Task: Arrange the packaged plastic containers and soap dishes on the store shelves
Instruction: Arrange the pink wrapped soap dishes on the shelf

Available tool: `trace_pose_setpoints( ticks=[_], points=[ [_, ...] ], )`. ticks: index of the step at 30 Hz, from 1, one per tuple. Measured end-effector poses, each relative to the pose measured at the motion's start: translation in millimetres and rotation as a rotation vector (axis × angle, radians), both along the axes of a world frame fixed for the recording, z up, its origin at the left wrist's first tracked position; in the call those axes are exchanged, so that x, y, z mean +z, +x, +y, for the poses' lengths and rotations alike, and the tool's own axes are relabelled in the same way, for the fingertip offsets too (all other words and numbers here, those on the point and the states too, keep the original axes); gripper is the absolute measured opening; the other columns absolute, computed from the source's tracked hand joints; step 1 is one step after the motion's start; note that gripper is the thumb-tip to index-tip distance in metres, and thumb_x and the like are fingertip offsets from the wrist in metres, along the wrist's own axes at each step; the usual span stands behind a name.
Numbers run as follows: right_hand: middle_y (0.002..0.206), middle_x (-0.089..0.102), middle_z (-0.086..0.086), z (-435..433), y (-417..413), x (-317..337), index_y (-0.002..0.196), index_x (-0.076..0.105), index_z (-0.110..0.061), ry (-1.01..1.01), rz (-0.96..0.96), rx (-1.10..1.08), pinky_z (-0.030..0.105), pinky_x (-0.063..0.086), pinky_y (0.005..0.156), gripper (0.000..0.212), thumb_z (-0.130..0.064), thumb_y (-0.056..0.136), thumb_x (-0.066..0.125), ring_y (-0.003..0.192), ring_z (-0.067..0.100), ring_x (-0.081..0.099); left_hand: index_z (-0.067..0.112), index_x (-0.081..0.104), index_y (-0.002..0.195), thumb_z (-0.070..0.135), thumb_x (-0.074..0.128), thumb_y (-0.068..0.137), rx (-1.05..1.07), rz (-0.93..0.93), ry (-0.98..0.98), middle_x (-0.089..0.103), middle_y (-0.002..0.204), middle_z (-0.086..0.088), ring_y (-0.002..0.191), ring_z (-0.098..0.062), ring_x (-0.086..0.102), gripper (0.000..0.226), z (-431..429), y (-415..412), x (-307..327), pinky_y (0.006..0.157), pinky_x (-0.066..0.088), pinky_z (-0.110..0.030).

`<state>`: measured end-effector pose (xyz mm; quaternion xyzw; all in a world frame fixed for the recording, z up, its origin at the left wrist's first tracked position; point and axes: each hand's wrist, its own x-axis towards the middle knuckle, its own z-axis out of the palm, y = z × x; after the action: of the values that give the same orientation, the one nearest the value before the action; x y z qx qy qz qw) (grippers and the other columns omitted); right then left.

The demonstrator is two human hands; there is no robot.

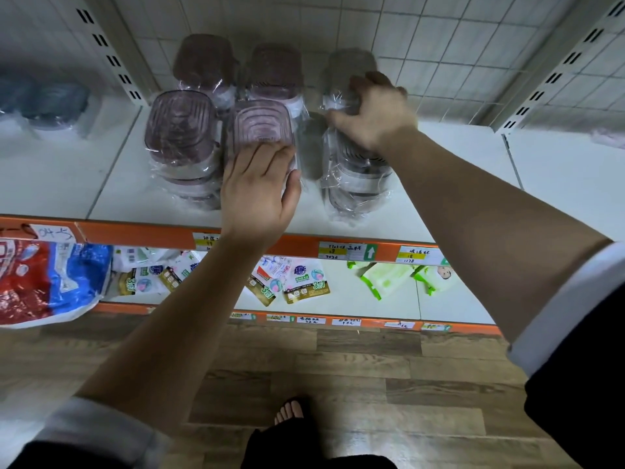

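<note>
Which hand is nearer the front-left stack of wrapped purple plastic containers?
Left. The left hand rests on the middle stack adjoining the purple stack; right hand grips the grey stack beyond.

Wrapped purple plastic container stacks [182, 130] sat 2 rows deep, touching, on white shelf board [456, 170]. Only a narrow gap btwn them & wrapped grey plastic container stack [358, 184]. Board lay open far right & front-left. White wire grid panel [473, 62] closed the back.

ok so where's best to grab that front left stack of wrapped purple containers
Probably by its lower sides, coming from the front: the front-left stack stands upright near the shelf edge, its left flank is free, but the neighbouring stack under the left hand crowds its right.
</note>
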<state>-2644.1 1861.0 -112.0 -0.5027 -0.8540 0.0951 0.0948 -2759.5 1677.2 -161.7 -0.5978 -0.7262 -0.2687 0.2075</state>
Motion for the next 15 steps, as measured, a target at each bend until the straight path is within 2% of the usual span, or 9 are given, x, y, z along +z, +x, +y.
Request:
trace_pose_setpoints(
  ticks=[4, 8, 11, 15],
  points=[
    [0.134, 0.053, 0.008, -16, 5, 6, 0.134, 0.052, -0.022, 0.16, 0.047, 0.037, 0.044, 0.044, 0.097, 0.057, -0.058, 0.089, 0.047, 0.122, 0.035, 0.046, 0.006, 0.065, 0.119, 0.026, 0.049, 0.094, -0.033, -0.024, -0.11, 0.065, 0.119, -0.01, 0.109, -0.031, 0.057, 0.037, -2, -3, 9, 0.096, 0.037, -0.037],
    [0.129, 0.057, 0.011, -42, 11, 12, 0.129, 0.057, -0.017, 0.141, 0.112, 0.033, 0.038, 0.041, 0.097, 0.048, -0.048, 0.095, 0.046, 0.121, 0.033, 0.049, 0.006, 0.062, 0.124, 0.028, 0.045, 0.096, -0.049, -0.032, -0.172, 0.062, 0.124, -0.011, 0.117, -0.031, 0.054, 0.04, -16, 3, 25, 0.1, 0.036, -0.039],
    [0.13, 0.057, 0.009, -74, 25, 22, 0.128, 0.059, -0.017, 0.147, 0.153, 0.103, 0.037, 0.041, 0.099, 0.042, -0.041, 0.097, 0.045, 0.122, 0.03, 0.049, 0.007, 0.064, 0.118, 0.029, 0.045, 0.095, -0.026, -0.032, -0.171, 0.063, 0.117, -0.011, 0.11, -0.032, 0.055, 0.037, -38, 13, 43, 0.095, 0.038, -0.04],
    [0.119, 0.063, 0.011, -129, 47, 49, 0.119, 0.063, -0.014, 0.103, 0.247, 0.155, 0.039, 0.048, 0.089, 0.036, -0.036, 0.095, 0.048, 0.113, 0.034, 0.054, 0.01, 0.067, 0.11, 0.026, 0.049, 0.093, 0.035, -0.034, -0.144, 0.066, 0.108, -0.011, 0.098, -0.034, 0.059, 0.029, -81, 28, 78, 0.091, 0.036, -0.04]
  ],
)
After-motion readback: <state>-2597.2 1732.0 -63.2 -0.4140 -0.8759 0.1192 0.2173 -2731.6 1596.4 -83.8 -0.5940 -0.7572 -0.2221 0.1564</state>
